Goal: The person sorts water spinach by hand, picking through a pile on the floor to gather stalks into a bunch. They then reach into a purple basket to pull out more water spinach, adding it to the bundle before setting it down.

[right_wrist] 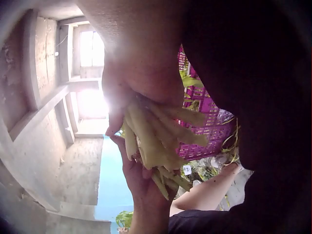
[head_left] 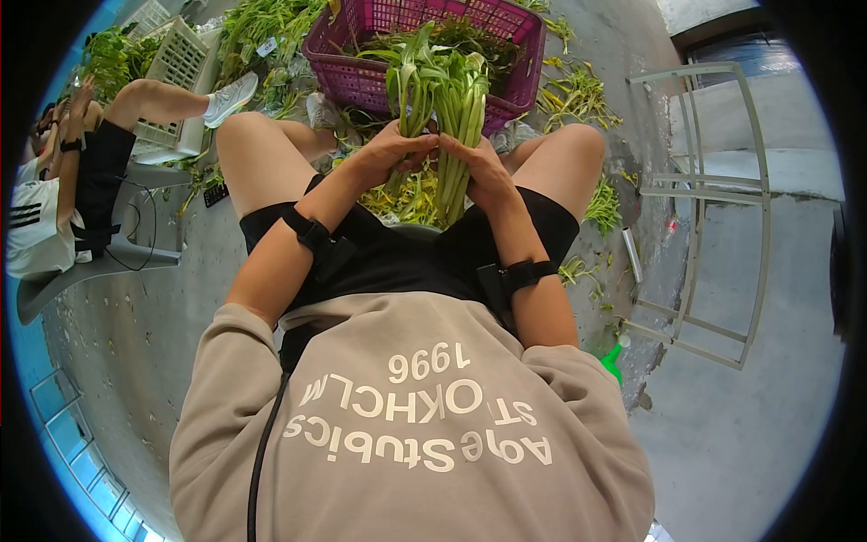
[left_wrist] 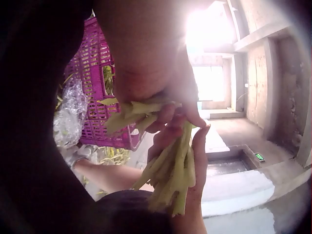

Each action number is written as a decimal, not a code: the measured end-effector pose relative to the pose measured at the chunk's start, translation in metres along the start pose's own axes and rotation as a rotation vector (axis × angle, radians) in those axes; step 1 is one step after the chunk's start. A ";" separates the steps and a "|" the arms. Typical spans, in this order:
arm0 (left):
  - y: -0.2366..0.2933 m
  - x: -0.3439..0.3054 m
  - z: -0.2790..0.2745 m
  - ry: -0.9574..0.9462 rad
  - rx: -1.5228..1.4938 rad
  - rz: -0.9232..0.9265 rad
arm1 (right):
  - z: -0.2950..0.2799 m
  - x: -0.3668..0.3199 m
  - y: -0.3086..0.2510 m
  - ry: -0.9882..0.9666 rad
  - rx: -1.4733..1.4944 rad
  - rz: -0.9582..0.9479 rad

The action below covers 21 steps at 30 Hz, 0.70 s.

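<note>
Both hands are together in front of the body, above the lap in the head view. My left hand (head_left: 395,152) grips a smaller bunch of leafy greens (head_left: 414,99), its leaves pointing away from me. Beside it, my right hand (head_left: 489,173) holds a thicker bunch of leafy greens (head_left: 462,95), whose long pale stalks hang below the fingers. The thumbs meet between the two bunches. In the left wrist view, bare stalk ends (left_wrist: 178,183) show under the right hand. The right wrist view has the thick stalks (right_wrist: 156,136) fanning out, with the left hand (right_wrist: 139,183) close below.
A purple plastic crate (head_left: 330,68) with greens in it stands ahead. Loose leaves (head_left: 420,199) lie between the knees, and more greens (head_left: 578,95) are scattered around. A metal frame (head_left: 754,181) stands at right. Another person (head_left: 68,194) sits at left by a white crate (head_left: 181,68).
</note>
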<state>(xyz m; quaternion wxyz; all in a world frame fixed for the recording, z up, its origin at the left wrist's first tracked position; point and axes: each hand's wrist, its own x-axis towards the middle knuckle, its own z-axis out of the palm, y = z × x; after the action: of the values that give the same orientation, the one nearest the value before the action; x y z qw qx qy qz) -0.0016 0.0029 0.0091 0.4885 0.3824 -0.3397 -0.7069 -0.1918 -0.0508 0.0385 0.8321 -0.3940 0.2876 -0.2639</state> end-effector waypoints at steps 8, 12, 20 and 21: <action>-0.006 0.006 -0.004 0.138 0.002 0.053 | -0.001 0.004 0.003 0.140 -0.016 -0.025; -0.005 0.006 -0.005 0.200 -0.038 0.081 | 0.002 0.003 0.002 0.172 -0.053 -0.049; -0.007 -0.002 0.013 0.224 0.158 0.011 | -0.010 0.011 0.017 0.310 -0.117 -0.056; -0.006 -0.003 0.018 0.215 0.125 0.022 | -0.011 0.010 0.021 0.299 -0.160 -0.095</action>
<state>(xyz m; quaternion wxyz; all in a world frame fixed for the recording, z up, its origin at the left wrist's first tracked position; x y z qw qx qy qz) -0.0190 0.0092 0.0126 0.5048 0.4821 -0.3329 -0.6339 -0.1878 -0.0516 0.0127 0.7327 -0.4284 0.4092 -0.3350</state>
